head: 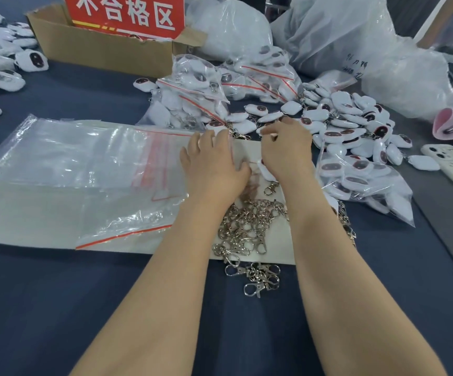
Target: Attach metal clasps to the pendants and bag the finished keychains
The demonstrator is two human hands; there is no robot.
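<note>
We're over the work mat (279, 248) with both hands up at its far edge. Our left hand (214, 164) lies flat, fingers spread, pressing on the corner of a clear zip bag (89, 156). Our right hand (285, 151) is curled with its fingertips pinched together, a white pendant (264, 169) showing just under its heel; whether it actually grips that pendant or a clasp we cannot tell, the knuckles hide it. The loose clasps (247, 226) sit in a heap between our forearms, spilling off the near edge of the mat. Ahead and to the right lies the big pile of pendants (355, 123), many with clasps already on, and packed bags (201, 85) stack up beyond it. By our reading this is the fitting step, clasp to pendant loop, with bagging close at hand. Next we need a steady pinch to open the clasp and hook the small loop, then the bag mouth held open.
</note>
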